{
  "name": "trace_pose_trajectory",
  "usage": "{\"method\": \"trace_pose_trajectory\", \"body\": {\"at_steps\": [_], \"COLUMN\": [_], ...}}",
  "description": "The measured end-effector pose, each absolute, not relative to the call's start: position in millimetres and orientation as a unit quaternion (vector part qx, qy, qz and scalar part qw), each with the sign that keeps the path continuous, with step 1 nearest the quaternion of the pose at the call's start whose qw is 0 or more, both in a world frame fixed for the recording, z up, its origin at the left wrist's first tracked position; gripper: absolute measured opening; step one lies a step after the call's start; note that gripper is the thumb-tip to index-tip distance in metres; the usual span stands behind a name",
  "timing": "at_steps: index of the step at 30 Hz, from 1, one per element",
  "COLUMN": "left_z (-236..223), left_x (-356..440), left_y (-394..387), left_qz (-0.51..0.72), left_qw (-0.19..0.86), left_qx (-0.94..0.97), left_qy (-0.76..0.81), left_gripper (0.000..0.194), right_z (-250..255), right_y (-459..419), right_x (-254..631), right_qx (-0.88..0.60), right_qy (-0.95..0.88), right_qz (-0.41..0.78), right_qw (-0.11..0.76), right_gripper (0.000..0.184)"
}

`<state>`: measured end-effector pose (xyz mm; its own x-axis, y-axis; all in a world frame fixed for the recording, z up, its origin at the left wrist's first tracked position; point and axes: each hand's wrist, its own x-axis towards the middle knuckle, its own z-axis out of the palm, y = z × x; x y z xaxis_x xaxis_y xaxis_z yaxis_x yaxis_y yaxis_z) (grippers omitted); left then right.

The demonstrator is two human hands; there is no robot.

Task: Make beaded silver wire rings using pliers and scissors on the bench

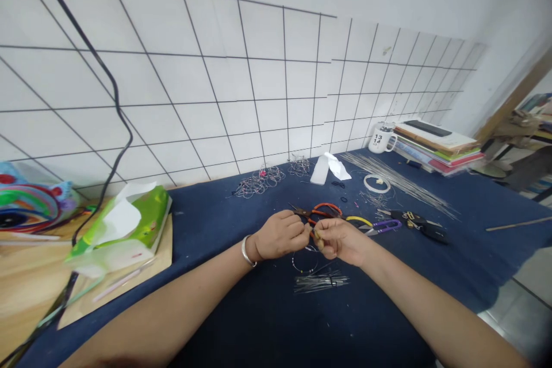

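Note:
My left hand (282,234), with a silver bangle (246,250) at its wrist, is closed with the fingers curled in. My right hand (340,238) meets it fingertip to fingertip in a pinch. Just below the fingers hangs a thin wire bracelet (293,264) strung with small beads; its upper end goes up between both hands, where the fingers hide it. Behind the hands lie orange-handled pliers (328,207). A bundle of short cut wires (321,282) lies on the dark blue cloth (241,322) nearest me.
Right of my hands are purple-handled snips (386,226) and a black key fob (433,233). Farther back lie tangled wire loops (259,181), a white spool ring (376,184), long wires (405,184), a mug (381,138) and stacked books (440,149). A green tissue pack (125,224) sits left.

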<state>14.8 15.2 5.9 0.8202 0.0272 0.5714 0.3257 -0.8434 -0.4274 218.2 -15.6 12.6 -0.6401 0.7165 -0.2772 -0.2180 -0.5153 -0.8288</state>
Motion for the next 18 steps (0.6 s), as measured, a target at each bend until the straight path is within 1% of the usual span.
{"method": "trace_pose_trajectory", "body": {"at_steps": [7, 11, 14, 18], "left_z": [7.8, 7.7, 7.7, 7.7], "left_x": [14.4, 13.2, 12.9, 13.4], "left_y": [15.8, 17.2, 18.4, 18.5], "left_qz": [-0.298, -0.296, -0.299, -0.298], "left_qw": [0.265, 0.265, 0.261, 0.261], "left_qx": [-0.912, -0.912, -0.912, -0.911], "left_qy": [-0.092, -0.099, -0.106, -0.115], "left_gripper": [0.004, 0.004, 0.004, 0.004], "right_z": [11.6, 15.1, 19.8, 24.1], "right_y": [-17.0, -19.1, -20.4, -21.3], "right_x": [218.0, 216.5, 214.8, 212.7], "right_qx": [-0.310, -0.336, -0.382, -0.444], "right_qy": [-0.402, -0.438, -0.512, -0.640], "right_qz": [0.814, 0.773, 0.683, 0.498], "right_qw": [0.281, 0.312, 0.355, 0.381], "right_gripper": [0.025, 0.025, 0.023, 0.017]}}
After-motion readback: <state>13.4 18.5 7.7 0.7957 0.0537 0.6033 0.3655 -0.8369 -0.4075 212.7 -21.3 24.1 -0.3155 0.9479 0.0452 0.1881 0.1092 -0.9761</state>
